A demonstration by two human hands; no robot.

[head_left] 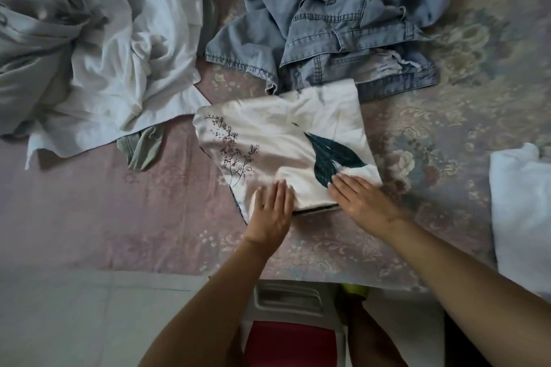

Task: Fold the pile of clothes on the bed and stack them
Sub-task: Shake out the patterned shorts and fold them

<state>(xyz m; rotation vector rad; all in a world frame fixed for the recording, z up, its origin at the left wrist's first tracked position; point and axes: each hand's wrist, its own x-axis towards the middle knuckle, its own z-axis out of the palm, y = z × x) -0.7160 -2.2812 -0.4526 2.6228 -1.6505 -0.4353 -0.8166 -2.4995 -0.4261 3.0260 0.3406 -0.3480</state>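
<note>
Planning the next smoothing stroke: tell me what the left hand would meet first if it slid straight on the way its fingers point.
The left hand points up the folded leaf-print cloth; past its far edge, the crumpled denim garment probably comes first.

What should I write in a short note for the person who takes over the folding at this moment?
Left hand: open, lying flat on the near edge of the folded white printed cloth.
Right hand: open, fingers straight, pressing the same cloth near its dark leaf print.
Done: the printed cloth lies folded in the middle of the bed; a folded white piece lies at the right edge.
Left: the denim garment behind the cloth and the crumpled white and grey clothes at far left are unfolded. Nothing is stacked yet.
</note>
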